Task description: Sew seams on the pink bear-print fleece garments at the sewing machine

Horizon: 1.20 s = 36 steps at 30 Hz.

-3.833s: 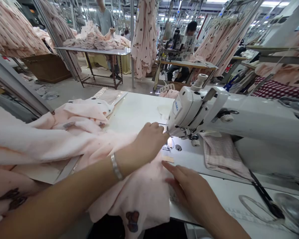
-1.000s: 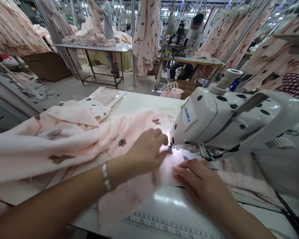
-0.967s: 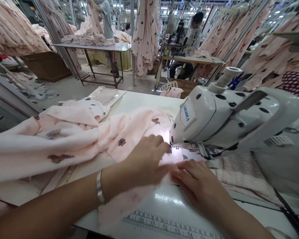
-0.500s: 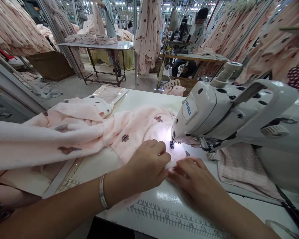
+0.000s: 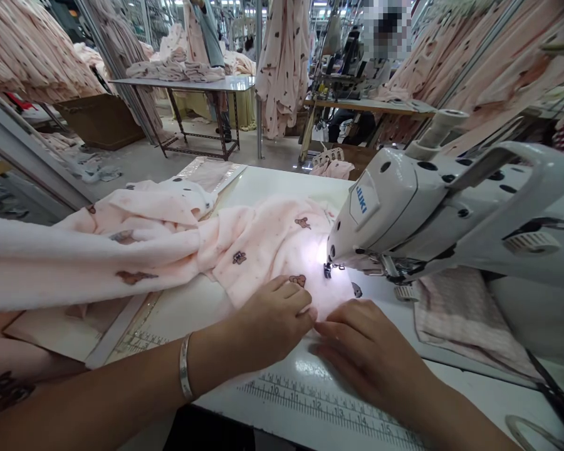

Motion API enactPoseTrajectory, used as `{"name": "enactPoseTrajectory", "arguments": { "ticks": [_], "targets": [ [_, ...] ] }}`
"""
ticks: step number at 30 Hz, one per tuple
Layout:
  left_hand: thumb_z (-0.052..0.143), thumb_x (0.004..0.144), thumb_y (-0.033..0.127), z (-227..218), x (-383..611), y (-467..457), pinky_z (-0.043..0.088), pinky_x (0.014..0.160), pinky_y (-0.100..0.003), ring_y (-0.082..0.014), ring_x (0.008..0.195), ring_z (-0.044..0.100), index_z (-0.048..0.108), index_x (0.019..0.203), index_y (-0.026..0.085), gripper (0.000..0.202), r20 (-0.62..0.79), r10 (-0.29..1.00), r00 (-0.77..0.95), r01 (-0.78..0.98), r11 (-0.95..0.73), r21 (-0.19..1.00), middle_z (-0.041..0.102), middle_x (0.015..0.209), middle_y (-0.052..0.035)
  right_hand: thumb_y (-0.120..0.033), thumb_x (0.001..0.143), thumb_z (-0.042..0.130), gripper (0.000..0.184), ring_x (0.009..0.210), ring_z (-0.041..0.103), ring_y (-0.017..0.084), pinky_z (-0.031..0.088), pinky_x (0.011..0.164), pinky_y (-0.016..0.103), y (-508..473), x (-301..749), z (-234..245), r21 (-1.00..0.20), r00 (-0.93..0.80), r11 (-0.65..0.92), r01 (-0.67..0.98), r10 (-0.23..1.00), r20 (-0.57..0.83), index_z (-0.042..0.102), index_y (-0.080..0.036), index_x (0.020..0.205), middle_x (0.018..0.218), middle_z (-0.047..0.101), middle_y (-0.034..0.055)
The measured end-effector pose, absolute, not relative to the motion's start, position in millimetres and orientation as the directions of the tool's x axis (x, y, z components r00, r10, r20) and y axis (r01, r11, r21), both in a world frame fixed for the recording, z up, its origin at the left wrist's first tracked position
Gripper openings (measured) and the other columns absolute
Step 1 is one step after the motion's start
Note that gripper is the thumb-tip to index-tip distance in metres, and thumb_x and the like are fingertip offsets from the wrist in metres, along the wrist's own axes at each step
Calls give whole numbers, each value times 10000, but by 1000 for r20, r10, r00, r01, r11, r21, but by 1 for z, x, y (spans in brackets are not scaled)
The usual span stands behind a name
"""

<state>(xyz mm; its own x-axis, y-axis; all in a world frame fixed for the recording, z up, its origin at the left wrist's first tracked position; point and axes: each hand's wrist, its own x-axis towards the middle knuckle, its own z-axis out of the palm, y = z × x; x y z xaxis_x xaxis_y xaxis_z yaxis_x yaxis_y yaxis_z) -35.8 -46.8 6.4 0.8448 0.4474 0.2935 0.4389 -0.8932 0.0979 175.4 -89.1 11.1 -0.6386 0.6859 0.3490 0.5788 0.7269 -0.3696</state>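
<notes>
A soft pink garment fabric (image 5: 263, 250) with small brown bear prints lies bunched across the white sewing table (image 5: 282, 185). Its near edge runs under the needle and presser foot (image 5: 328, 270) of a white JUKI sewing machine head (image 5: 380, 213). My left hand (image 5: 267, 324) curls over the fabric just in front of the needle. My right hand (image 5: 361, 351) lies beside it, fingertips meeting the fabric edge between both hands. A silver bangle (image 5: 184, 366) circles my left wrist.
A folded checked cloth (image 5: 455, 332) lies right of the needle, and a ruler scale (image 5: 324, 404) is marked along the table's near edge. Behind, garments hang from racks, and a co-worker (image 5: 371, 72) sits at another machine beyond a metal table (image 5: 178, 83).
Both hands have drawn back from the needle toward me, and the fabric has spread flatter, showing a bear print beside the needle. My view has tilted slightly.
</notes>
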Motion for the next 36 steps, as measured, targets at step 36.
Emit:
{"name": "enactPoseTrajectory", "arguments": {
  "ticks": [36],
  "targets": [
    [461,879,301,6,-2,3,76,1122,-605,-245,1314,378,507,1055,191,212,221,707,672,613,-698,371,536,1294,-68,-300,921,505,191,920,594,256,489,747,405,-56,224,-9,-125,-500,571,811,788,360,622,-216,1046,1013,641,94]
  ]
}}
